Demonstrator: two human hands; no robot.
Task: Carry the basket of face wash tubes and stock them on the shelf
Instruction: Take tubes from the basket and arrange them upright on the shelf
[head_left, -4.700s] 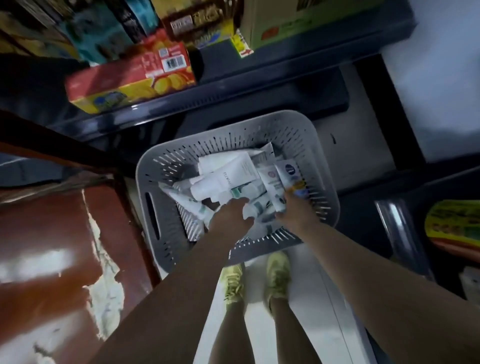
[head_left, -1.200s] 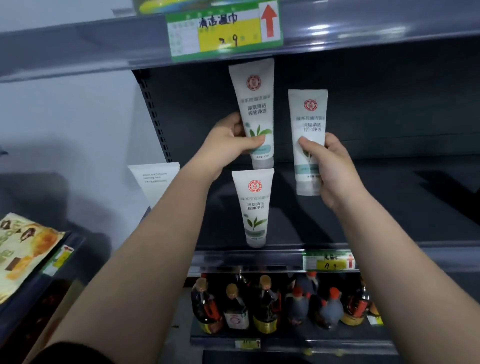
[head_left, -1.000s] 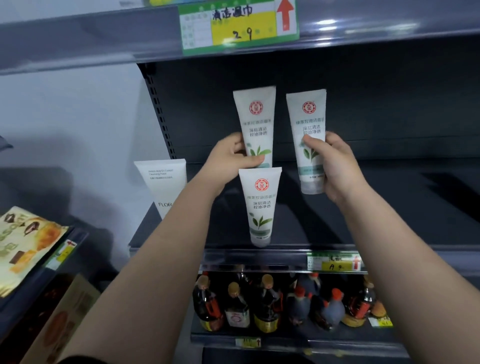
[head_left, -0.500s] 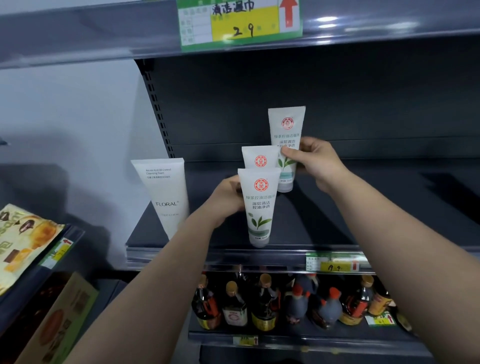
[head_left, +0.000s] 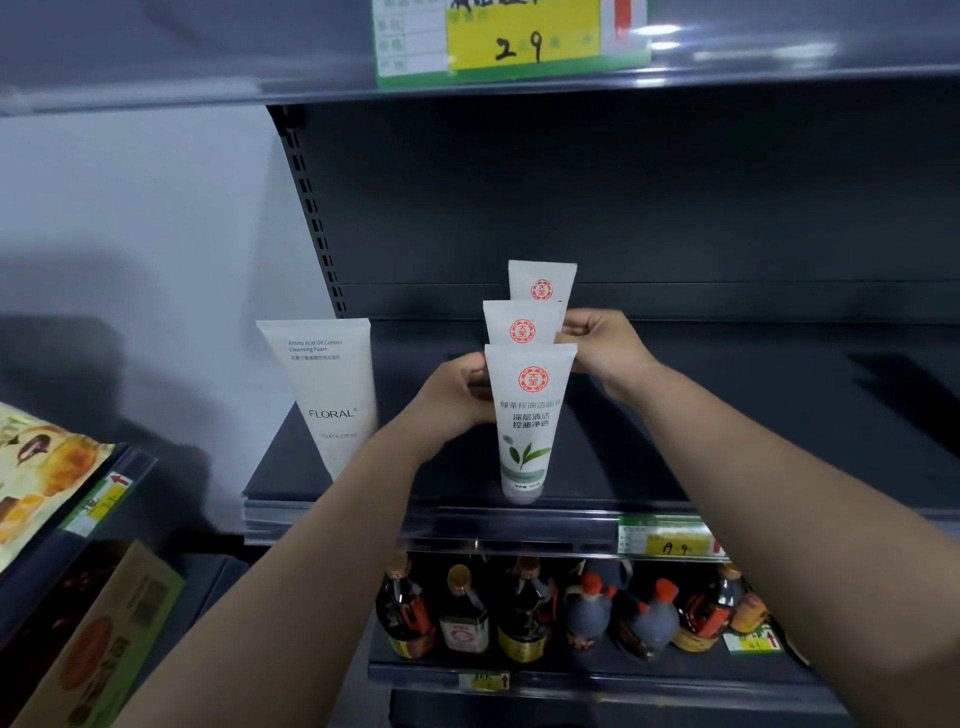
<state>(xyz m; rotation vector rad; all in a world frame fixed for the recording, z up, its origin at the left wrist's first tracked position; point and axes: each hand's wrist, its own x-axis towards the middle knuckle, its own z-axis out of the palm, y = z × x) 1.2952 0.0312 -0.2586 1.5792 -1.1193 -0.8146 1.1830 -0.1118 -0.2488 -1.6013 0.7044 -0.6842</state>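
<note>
Three green-tea face wash tubes stand cap-down in a file on the dark shelf (head_left: 727, 467): the front tube (head_left: 527, 421) just ahead of both sets of fingers, the middle tube (head_left: 519, 325) between them, the rear tube (head_left: 542, 280) just behind. The left hand (head_left: 457, 397) curls its fingers round the middle tube's left side, though the front tube hides the contact. The right hand (head_left: 605, 345) pinches narrowly at the tubes' right edge. To finish well, I would square the row before easing both grips off together, since tubes balanced on caps probably topple easily.

Bare shelf (head_left: 753, 441) right of tubes (head_left: 527, 415), FLORAL tube (head_left: 332, 395) left (near edge)
</note>
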